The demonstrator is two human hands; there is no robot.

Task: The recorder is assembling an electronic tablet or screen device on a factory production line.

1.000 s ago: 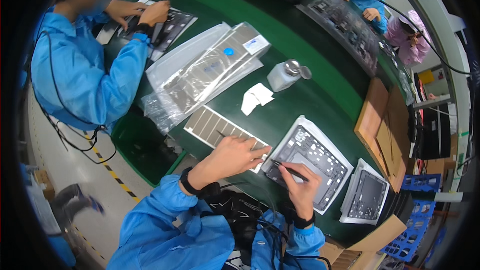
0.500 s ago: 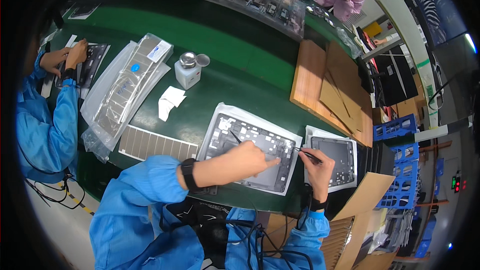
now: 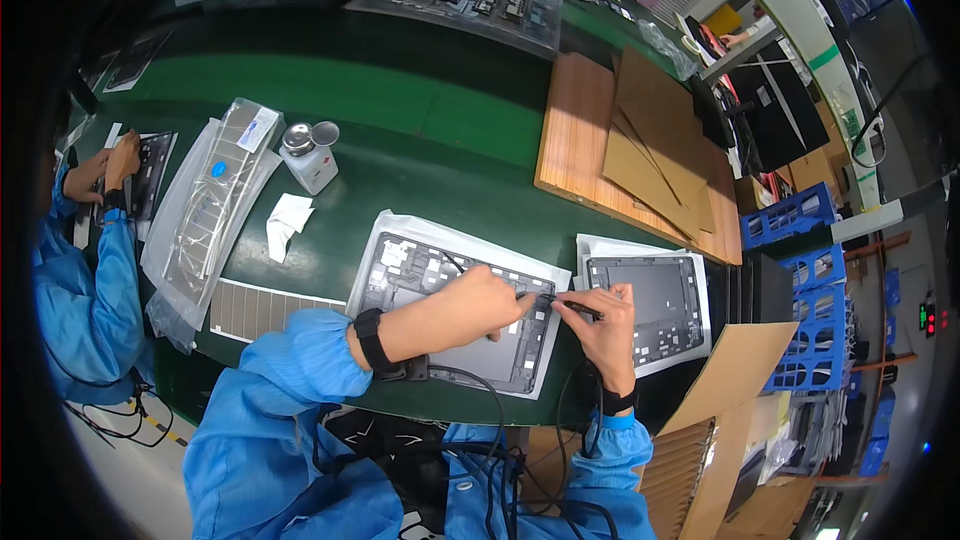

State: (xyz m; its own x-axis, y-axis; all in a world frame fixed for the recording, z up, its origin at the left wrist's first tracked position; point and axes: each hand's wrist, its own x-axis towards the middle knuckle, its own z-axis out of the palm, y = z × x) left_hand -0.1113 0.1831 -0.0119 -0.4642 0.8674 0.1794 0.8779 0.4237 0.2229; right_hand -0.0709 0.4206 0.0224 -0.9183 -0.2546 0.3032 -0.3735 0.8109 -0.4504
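Observation:
A grey tablet housing (image 3: 415, 285) dotted with small white pieces lies on a white sheet in front of me. My left hand (image 3: 480, 302) is over it, index finger stretched toward its right edge. The other fingers are curled round a thin dark stick-like tool (image 3: 453, 261), whose end pokes out toward the far side; its kind is unclear. My right hand (image 3: 606, 325) grips black tweezers (image 3: 582, 309) at that same edge. Their tips are close to my left fingertip. Whatever lies between tips and finger is too small to make out.
A second tablet housing (image 3: 655, 305) lies at the right. Beyond stand a wooden board (image 3: 575, 130) with cardboard sheets (image 3: 650, 175). On the left are a pump bottle (image 3: 311, 165), a white cloth (image 3: 287, 224), a brown strip sheet (image 3: 265, 310) and bagged sheets (image 3: 215, 200). A co-worker sits far left.
The view has shifted, so the table items sit further left. My left index finger has moved along the housing toward the tweezers' tips. Both hands keep their tools.

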